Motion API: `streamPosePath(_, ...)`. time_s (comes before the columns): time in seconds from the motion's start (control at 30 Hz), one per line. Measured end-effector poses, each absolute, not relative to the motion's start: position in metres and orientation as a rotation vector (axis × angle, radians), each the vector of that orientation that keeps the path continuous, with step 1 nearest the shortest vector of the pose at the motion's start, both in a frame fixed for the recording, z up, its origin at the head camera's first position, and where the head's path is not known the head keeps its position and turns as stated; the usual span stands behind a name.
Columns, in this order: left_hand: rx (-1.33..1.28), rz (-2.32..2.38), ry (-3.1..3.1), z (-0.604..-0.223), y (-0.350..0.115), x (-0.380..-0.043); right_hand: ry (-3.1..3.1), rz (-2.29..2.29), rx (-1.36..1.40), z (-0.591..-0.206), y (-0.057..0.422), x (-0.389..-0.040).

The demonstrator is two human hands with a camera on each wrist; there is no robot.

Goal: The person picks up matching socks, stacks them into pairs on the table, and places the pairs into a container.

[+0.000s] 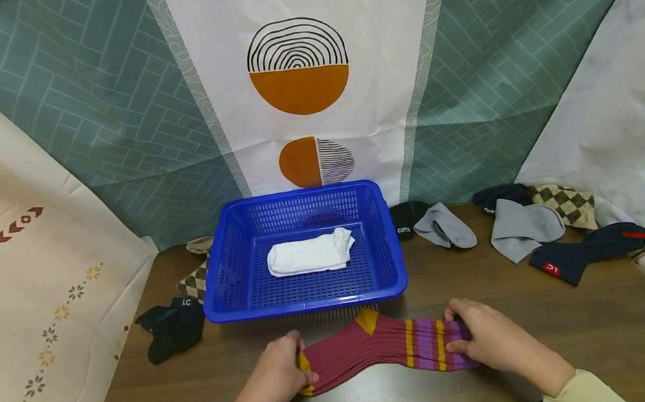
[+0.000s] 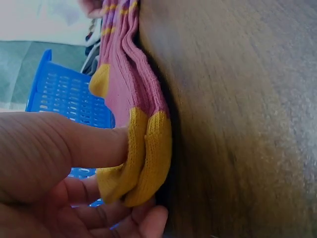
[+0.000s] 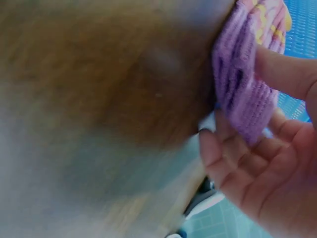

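Observation:
A pair of maroon socks [image 1: 346, 358] with yellow toes and heels and purple-striped cuffs is stretched sideways just in front of the blue basket [image 1: 307, 306]. My left hand [image 1: 276, 376] pinches the toe end between thumb and fingers; in the left wrist view two yellow toes [image 2: 154, 158] lie together, one against the other. At the other end my right hand [image 1: 491, 334] holds the cuffs, and the right wrist view shows the thumb on the ribbed purple cuff [image 3: 247, 99] with fingers behind it. White folded socks [image 1: 308, 255] lie inside the basket.
Black socks [image 1: 175, 327] and a checkered sock [image 1: 196, 282] lie left of the basket. To its right are a black sock [image 1: 408, 217], a grey sock [image 1: 445, 227], another grey sock [image 1: 523, 226], a checkered sock [image 1: 567, 205] and a navy sock [image 1: 589, 251]. Hanging cloths border the wooden table.

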State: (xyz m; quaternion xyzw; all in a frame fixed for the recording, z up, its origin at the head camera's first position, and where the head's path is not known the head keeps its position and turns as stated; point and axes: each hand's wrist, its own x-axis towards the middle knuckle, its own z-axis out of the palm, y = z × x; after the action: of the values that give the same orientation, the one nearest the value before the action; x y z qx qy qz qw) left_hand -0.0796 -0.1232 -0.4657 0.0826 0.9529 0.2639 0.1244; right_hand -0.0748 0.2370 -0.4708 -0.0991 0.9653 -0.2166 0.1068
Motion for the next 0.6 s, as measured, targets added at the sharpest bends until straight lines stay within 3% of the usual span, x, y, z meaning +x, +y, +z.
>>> streamPosePath(0.6, 0.685, 0.778, 2.865, -0.458, -0.124, -0.075, 2.953, -0.778, -0.887, -0.474, 0.246, -0.055)
